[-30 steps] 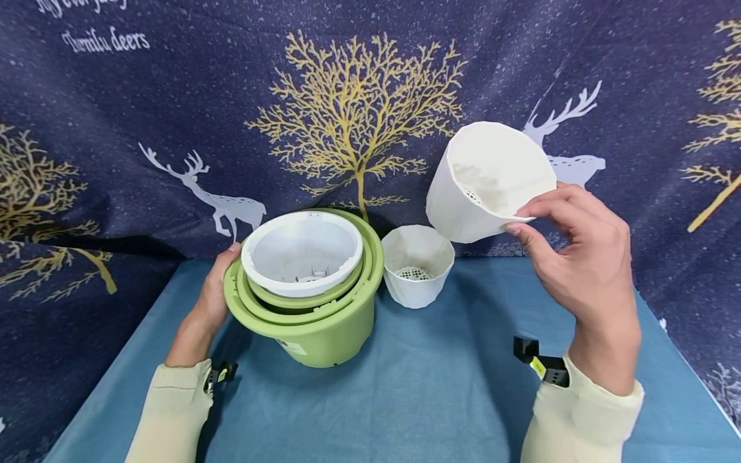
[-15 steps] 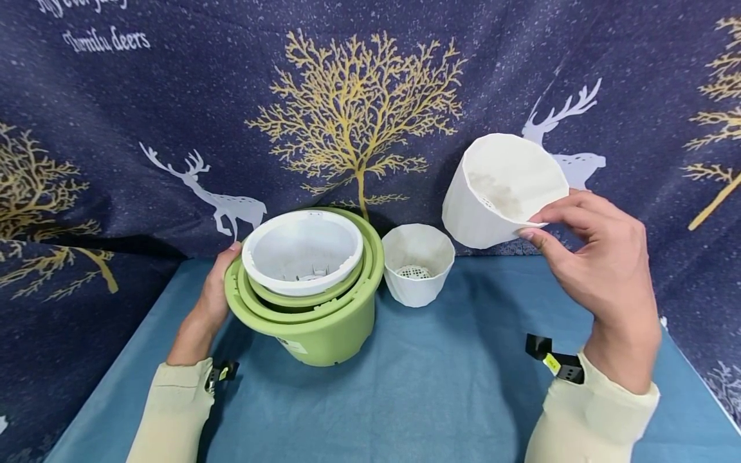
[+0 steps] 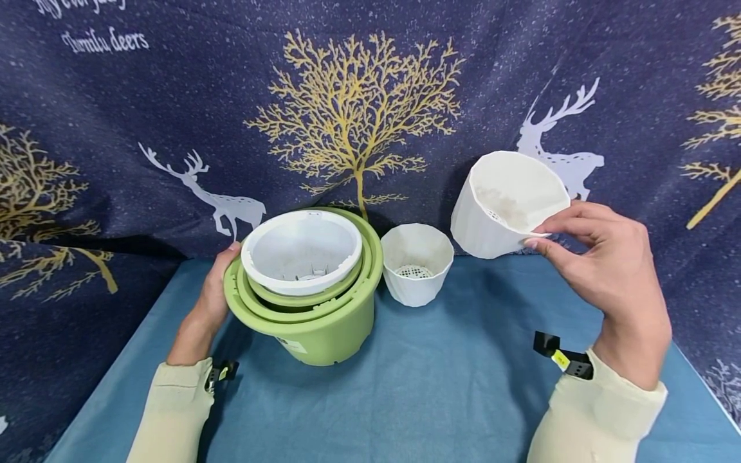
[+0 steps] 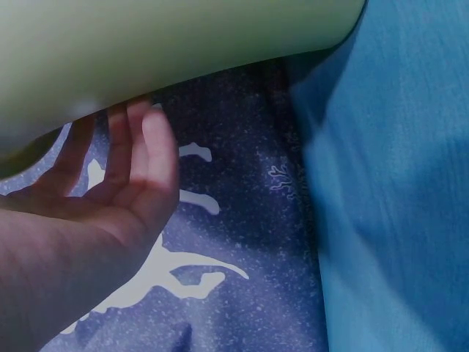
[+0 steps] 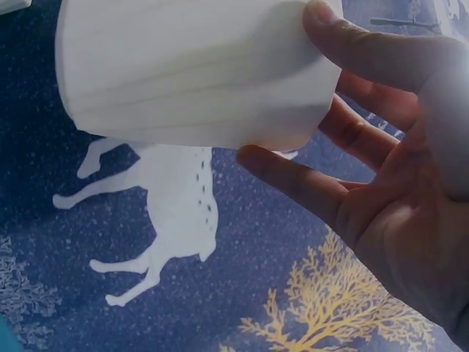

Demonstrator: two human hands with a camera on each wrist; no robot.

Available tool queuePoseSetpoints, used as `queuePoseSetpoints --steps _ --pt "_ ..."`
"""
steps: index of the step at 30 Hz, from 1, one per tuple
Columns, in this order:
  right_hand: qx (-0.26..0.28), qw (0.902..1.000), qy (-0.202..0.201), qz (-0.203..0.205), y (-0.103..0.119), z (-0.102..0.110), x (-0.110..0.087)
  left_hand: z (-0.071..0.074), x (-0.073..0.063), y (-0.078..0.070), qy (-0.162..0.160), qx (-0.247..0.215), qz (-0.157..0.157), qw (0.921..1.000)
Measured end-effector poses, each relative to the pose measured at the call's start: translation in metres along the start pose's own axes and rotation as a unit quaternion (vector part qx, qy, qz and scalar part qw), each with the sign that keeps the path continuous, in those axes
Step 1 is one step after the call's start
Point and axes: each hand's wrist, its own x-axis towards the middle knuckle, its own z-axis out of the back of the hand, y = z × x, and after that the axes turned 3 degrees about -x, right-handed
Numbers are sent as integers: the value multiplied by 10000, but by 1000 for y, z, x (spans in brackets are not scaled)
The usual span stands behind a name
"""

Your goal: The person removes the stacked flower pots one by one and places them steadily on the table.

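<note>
In the head view, my right hand (image 3: 613, 270) pinches the rim of a white faceted flower pot (image 3: 480, 222) between thumb and fingers. This pot hangs tilted above the table's back edge, its mouth facing me and brownish dirt inside. The right wrist view shows the thumb on the pot's outer wall (image 5: 190, 73). At the left, my left hand (image 3: 217, 289) holds the side of a large green flower pot (image 3: 330, 341) at its rim; its fingers (image 4: 157, 147) reach the pot's outside. Nested within are smaller green pots and a white pot (image 3: 301, 254) on top.
A smaller white faceted pot (image 3: 418, 283) with a perforated bottom stands upright just right of the green stack. Blue cloth (image 3: 434, 386) covers the table. Behind it hangs a dark blue curtain (image 3: 405, 96) printed with trees and deer.
My right hand has moved right and down, bringing the held white pot lower and farther from the small white pot. The left hand and the green stack stay almost still.
</note>
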Motion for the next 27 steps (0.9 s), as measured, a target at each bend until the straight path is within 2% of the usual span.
queuePoseSetpoints --steps 5,9,15,20,27 --pt "-171 9988 255 -385 -7 2 -3 0 0 0 4 -59 82 9999" --pt "-225 9952 518 -805 -12 2 -4 1 -1 -1 1 -31 140 9999" --pt "-295 9884 921 -1168 -20 2 -5 1 -1 -2 -79 11 208 9998" --pt "-396 9830 1177 -1350 -26 1 -7 0 -1 -1 -106 -84 208 9997" --pt "-255 9824 1362 -1255 -32 -5 -6 -1 0 0 -132 -130 143 9997"
